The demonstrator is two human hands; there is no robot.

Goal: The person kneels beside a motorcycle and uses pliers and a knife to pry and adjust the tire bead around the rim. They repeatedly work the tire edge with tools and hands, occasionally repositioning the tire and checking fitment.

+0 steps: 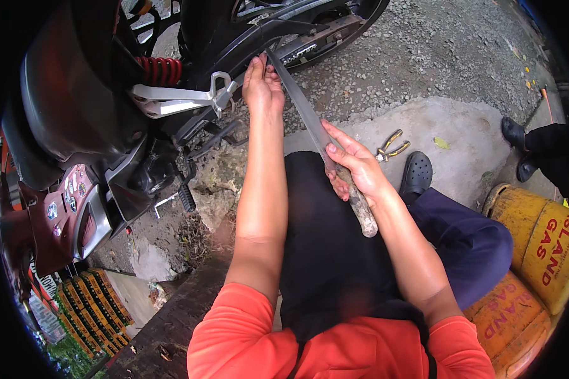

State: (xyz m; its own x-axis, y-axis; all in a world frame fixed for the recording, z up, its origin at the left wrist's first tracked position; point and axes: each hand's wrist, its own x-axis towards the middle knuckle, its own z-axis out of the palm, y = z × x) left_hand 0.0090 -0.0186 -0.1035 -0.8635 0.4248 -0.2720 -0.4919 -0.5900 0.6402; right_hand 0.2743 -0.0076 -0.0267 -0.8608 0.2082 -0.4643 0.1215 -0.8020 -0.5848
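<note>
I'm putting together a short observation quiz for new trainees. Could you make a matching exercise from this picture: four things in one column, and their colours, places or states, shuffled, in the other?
Things:
1. Long knife
2. Coil spring
3. Pliers
4. Gas cylinders

Descriptions:
A. Lying on the concrete, handles spread
B. Yellow and orange, at the lower right of the picture
C. Held near its handle end in the right hand
D. Red, mounted on the motorcycle

Right pairs: 1-C, 2-D, 3-A, 4-B
</note>
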